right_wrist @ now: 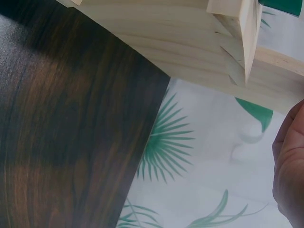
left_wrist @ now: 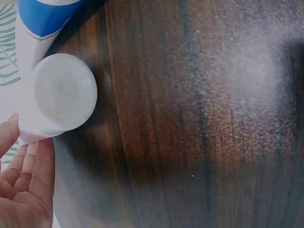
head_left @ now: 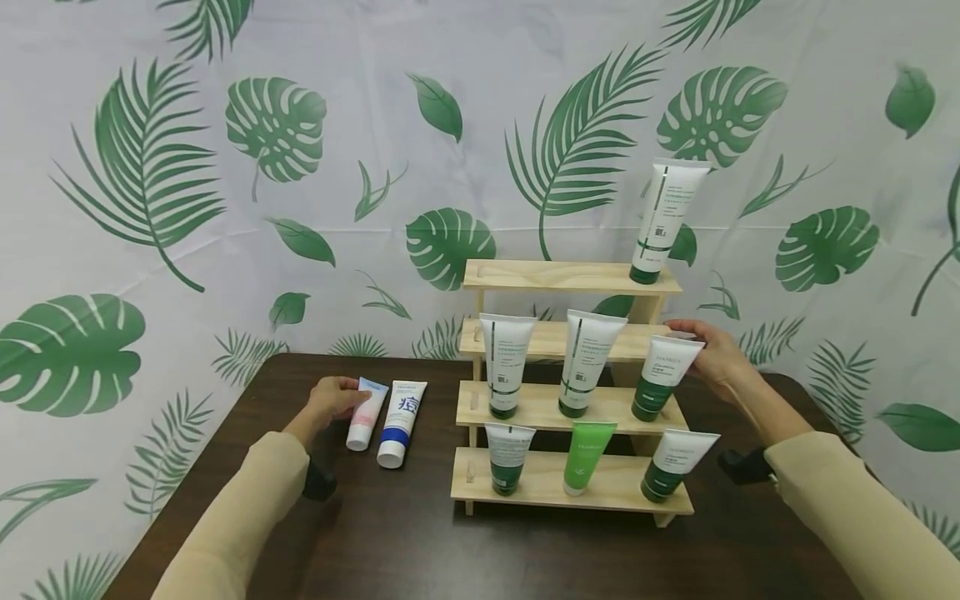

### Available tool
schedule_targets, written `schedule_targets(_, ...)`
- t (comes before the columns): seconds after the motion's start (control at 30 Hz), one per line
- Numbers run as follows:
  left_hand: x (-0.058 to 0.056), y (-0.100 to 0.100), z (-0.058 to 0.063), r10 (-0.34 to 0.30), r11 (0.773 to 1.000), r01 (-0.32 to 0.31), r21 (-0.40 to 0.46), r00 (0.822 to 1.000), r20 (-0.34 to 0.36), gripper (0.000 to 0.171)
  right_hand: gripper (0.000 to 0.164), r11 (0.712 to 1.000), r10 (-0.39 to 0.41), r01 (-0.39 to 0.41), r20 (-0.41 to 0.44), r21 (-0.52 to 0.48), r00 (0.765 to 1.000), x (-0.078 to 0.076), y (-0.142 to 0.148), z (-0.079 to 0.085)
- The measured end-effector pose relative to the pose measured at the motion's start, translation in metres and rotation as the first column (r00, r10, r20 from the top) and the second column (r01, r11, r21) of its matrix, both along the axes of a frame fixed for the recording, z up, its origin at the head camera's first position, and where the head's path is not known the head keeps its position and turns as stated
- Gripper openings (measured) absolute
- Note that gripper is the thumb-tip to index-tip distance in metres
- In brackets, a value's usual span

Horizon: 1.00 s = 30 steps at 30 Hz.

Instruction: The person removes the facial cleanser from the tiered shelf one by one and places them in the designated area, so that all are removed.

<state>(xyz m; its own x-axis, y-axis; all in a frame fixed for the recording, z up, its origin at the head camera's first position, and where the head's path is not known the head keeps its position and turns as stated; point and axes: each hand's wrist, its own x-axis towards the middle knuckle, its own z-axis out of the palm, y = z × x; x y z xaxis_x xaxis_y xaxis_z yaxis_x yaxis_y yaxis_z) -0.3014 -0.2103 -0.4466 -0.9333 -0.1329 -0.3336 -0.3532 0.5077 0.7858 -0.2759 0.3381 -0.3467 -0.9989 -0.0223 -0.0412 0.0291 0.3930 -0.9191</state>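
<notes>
My left hand (head_left: 335, 400) pinches a small pink-and-white tube (head_left: 367, 414) with a pale blue end, on the left of the table. Its round white cap (left_wrist: 64, 92) faces the left wrist camera, with the thumb on one side and fingers on the other. Just right of it lies a white tube with a blue band (head_left: 401, 423). My right hand (head_left: 718, 360) is at the right end of the wooden tiered rack (head_left: 570, 492), behind a white-and-green tube (head_left: 664, 377). That tube partly hides its fingers, so its grip is unclear; the right wrist view shows only part of the hand.
A tall white tube (head_left: 667, 221) stands on the rack's top tier. Two similar tubes, a left one (head_left: 507, 364) and a middle one (head_left: 590, 362), share the third tier. Along the bottom stand a grey-green tube (head_left: 507, 458), a bright green tube (head_left: 587, 457) and a white-green tube (head_left: 675, 464).
</notes>
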Motion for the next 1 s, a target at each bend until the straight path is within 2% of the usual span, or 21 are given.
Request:
schedule_targets(0.17, 0.0016, -0.0016, -0.0020, -0.002, 0.999, 0.001, -0.044, 1.000, -0.026, 0.048, 0.057, 1.000, -0.002, 0.002, 0.004, -0.003, 1.000, 0.0007, -0.0001, 0.0004)
schedule_targets(0.53, 0.0056, -0.0018, -0.0035, 0.021, 0.998, -0.024, -0.056, 0.998, -0.060, 0.043, 0.058, 1.000, 0.002, -0.002, 0.005, -0.006, 1.000, 0.0005, -0.0006, 0.0006)
schedule_targets(1.0, 0.0071, -0.0008, -0.0038, 0.031, 0.998, -0.034, -0.056, 0.999, -0.039, 0.041, 0.057, 1.000, 0.000, 0.000, 0.002, -0.009, 1.000, 0.0021, -0.0015, 0.0011)
